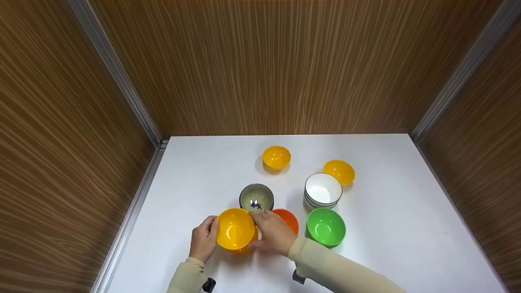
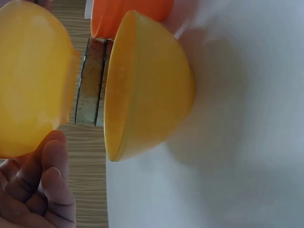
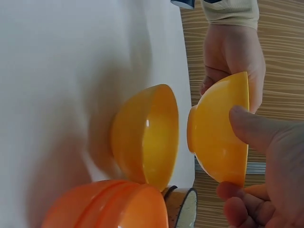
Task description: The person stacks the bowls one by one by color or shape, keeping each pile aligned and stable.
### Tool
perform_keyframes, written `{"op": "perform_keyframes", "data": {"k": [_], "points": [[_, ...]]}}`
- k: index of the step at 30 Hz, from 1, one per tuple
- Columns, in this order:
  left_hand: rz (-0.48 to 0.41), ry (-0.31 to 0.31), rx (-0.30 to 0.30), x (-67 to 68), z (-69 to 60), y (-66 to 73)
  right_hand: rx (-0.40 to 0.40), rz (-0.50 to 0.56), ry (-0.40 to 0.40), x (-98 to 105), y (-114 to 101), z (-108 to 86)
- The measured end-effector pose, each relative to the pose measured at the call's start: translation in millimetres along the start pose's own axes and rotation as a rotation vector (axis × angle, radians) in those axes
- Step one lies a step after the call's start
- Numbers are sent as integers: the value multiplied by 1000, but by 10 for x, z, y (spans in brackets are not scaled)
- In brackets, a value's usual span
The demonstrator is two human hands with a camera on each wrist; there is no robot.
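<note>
A yellow bowl [image 1: 235, 228] is held in the air, opening upward, between both hands. My left hand [image 1: 204, 239] grips its left side, the fingers curled near its base in the left wrist view. On the right side my right hand [image 1: 274, 232] holds the same bowl, with the thumb on its wall and fingertips at the rim in the right wrist view. Directly below, a second yellow bowl [image 3: 137, 133] stands upright on the table, a visible gap separating the two. Orange bowls [image 3: 109, 206], nested in a stack, stand beside it, partly hidden by my right hand in the head view.
Beyond the hands is a grey-green, dark-rimmed bowl [image 1: 256, 193]. To the right stand stacked green bowls [image 1: 326, 227] and stacked white bowls [image 1: 323, 189]. Farther back are yellow bowls, one central [image 1: 276, 157], another [image 1: 339, 171] behind the white stack. Wood-patterned panels [image 1: 260, 69] enclose the white table [image 1: 390, 195].
</note>
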State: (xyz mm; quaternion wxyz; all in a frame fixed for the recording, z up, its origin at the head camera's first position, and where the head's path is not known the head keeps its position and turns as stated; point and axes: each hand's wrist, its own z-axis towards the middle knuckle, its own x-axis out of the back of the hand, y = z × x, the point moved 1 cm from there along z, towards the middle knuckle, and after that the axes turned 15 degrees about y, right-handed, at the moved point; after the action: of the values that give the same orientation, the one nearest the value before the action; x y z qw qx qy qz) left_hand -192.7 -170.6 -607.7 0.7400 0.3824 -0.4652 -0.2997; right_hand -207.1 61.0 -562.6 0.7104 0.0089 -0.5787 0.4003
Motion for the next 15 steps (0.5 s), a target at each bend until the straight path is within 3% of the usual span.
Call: {"op": "perform_keyframes", "data": {"k": [15], "points": [[31,20,43,-167,-28,-175,49,-169,39,-224,98,-40]]}}
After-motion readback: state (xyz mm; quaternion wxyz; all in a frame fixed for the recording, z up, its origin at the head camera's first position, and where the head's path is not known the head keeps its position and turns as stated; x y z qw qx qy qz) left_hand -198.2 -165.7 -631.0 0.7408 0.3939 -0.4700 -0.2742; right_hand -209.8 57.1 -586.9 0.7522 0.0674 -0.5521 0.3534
